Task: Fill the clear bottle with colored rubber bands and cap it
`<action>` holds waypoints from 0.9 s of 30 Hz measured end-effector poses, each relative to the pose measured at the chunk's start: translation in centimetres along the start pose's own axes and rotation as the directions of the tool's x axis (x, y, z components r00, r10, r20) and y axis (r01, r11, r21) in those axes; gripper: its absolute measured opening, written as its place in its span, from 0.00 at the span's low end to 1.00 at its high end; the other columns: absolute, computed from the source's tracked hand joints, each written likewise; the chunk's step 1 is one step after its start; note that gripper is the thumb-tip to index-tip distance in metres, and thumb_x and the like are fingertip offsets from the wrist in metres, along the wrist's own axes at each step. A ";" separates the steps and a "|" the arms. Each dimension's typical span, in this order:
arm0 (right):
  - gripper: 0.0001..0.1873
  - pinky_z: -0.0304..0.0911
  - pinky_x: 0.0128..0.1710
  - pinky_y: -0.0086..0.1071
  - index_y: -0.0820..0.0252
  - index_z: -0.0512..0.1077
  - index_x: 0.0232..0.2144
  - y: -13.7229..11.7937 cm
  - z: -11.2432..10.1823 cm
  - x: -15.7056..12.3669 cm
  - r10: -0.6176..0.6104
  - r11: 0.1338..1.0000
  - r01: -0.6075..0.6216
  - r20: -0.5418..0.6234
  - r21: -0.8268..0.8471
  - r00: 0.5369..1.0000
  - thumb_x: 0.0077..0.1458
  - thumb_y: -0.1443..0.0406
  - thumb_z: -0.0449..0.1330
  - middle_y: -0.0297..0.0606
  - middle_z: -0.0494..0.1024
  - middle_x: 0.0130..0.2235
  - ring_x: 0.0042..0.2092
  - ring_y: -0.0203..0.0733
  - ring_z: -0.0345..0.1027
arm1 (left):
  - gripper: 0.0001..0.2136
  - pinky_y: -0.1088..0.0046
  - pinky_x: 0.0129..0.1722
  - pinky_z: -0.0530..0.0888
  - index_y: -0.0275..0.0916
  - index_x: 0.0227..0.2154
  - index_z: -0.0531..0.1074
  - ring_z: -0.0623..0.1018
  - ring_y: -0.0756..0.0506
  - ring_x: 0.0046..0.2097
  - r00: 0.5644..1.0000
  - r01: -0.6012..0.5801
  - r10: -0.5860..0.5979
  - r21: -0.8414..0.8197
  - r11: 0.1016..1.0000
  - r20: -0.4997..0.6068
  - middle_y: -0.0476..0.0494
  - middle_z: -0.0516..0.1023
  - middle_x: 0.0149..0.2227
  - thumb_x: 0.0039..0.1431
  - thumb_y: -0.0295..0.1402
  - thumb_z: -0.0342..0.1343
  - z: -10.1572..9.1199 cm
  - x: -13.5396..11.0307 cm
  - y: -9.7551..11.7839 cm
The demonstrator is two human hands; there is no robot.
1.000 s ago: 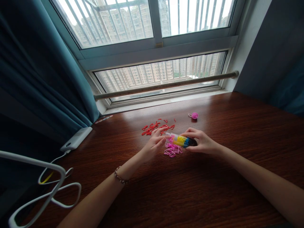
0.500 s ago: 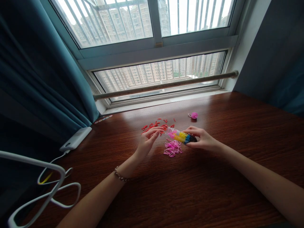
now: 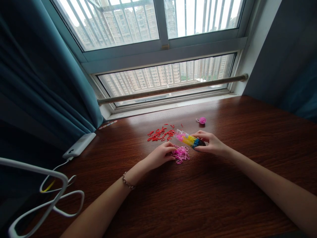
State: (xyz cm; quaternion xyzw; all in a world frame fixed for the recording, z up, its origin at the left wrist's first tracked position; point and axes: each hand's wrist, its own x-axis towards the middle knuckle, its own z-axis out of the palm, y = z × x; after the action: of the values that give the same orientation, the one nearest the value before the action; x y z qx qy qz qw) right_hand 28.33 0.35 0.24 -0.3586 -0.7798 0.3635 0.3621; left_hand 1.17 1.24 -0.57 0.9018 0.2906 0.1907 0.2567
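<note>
My right hand [image 3: 210,144] is wrapped round the lower end of a clear bottle [image 3: 188,138] that lies tilted, its mouth pointing left. Pink, yellow, blue and black layers of small pieces show inside it. Beneath the bottle is a pile of small pink rubber bands [image 3: 181,154]. My left hand [image 3: 162,155] is at the left edge of that pile, thumb and fingers apart and fingertips touching the bands. Just beyond, small red rubber bands [image 3: 159,134] lie scattered on the wooden table [image 3: 188,201].
A pink round cap with a loop [image 3: 202,120] lies near the window side. To the left, a white power bank [image 3: 79,145] has a white cable [image 3: 61,198] plugged in. A blue curtain [image 3: 71,76] hangs beside the window, and a metal rail [image 3: 173,89] crosses it.
My left hand has moved from the bottle's mouth down to the pink rubber bands, uncovering the red ones. My right hand still holds the bottle in nearly the same place.
</note>
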 end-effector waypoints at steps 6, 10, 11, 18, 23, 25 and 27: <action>0.21 0.60 0.36 0.30 0.59 0.70 0.45 -0.1 0.0 0.0 -0.009 1.000 0.009 0.008 -0.007 1.000 0.46 0.63 0.63 0.37 0.67 0.38 0.39 0.40 0.64 | 0.07 0.72 0.38 0.67 0.37 0.33 0.72 0.69 0.47 0.37 1.000 -0.017 0.019 0.102 0.995 -0.018 0.43 0.69 0.35 0.58 0.33 0.49 0.6 0.2 0.1; 0.21 0.60 0.37 0.30 0.60 0.69 0.45 -0.2 0.1 -0.1 -0.006 1.000 0.007 0.018 -0.006 1.000 0.46 0.63 0.63 0.37 0.67 0.39 0.39 0.40 0.64 | 0.06 0.73 0.36 0.67 0.37 0.29 0.70 0.68 0.47 0.36 0.999 -0.018 0.021 0.139 0.990 -0.025 0.43 0.69 0.33 0.57 0.32 0.50 0.8 0.3 0.3; 0.21 0.60 0.37 0.30 0.60 0.70 0.45 -0.2 0.1 -0.1 -0.005 1.000 0.005 0.019 -0.006 1.000 0.46 0.63 0.63 0.37 0.67 0.39 0.39 0.40 0.64 | 0.06 0.73 0.36 0.67 0.37 0.29 0.69 0.68 0.47 0.36 0.999 -0.014 0.019 0.149 0.989 -0.031 0.43 0.69 0.32 0.57 0.32 0.50 0.8 0.3 0.3; 0.22 0.60 0.37 0.31 0.60 0.69 0.46 0.0 -0.7 0.1 0.017 1.000 -0.017 0.023 0.013 1.000 0.46 0.61 0.63 0.37 0.68 0.39 0.38 0.41 0.64 | 0.03 0.69 0.41 0.67 0.36 0.29 0.68 0.69 0.46 0.38 0.987 0.064 -0.052 0.075 0.995 -0.154 0.44 0.70 0.33 0.55 0.29 0.51 0.5 0.1 -0.4; 0.24 0.60 0.39 0.33 0.59 0.70 0.45 0.7 -2.2 0.2 0.054 0.997 -0.058 0.102 0.042 0.993 0.45 0.60 0.64 0.38 0.67 0.40 0.40 0.43 0.63 | 0.08 0.70 0.38 0.69 0.34 0.32 0.69 0.72 0.47 0.37 0.950 0.138 -0.204 -0.270 0.953 -0.236 0.42 0.73 0.34 0.56 0.34 0.51 0.3 0.1 -0.7; 0.24 0.59 0.40 0.33 0.60 0.70 0.45 0.9 -2.7 0.2 0.062 0.997 -0.068 0.146 0.033 0.987 0.44 0.60 0.64 0.38 0.67 0.40 0.41 0.44 0.63 | 0.09 0.72 0.34 0.70 0.33 0.32 0.68 0.73 0.48 0.33 0.933 0.165 -0.284 -0.441 0.882 -0.219 0.43 0.74 0.31 0.55 0.35 0.52 0.2 0.1 -0.6; 0.24 0.59 0.40 0.33 0.60 0.70 0.45 1.0 -2.8 0.2 0.073 0.997 -0.077 0.185 0.015 0.980 0.44 0.60 0.64 0.38 0.67 0.40 0.41 0.44 0.63 | 0.10 0.73 0.32 0.71 0.32 0.32 0.68 0.74 0.49 0.30 0.925 0.153 -0.316 -0.555 0.818 -0.212 0.44 0.74 0.28 0.54 0.36 0.54 0.1 0.2 -0.3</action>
State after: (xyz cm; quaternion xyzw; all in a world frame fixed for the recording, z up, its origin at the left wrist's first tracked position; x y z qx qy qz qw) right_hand 30.85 1.87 0.86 -0.3484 -0.7920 0.4172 0.2782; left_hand 1.24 1.56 -0.74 0.7140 0.3718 0.3620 0.4701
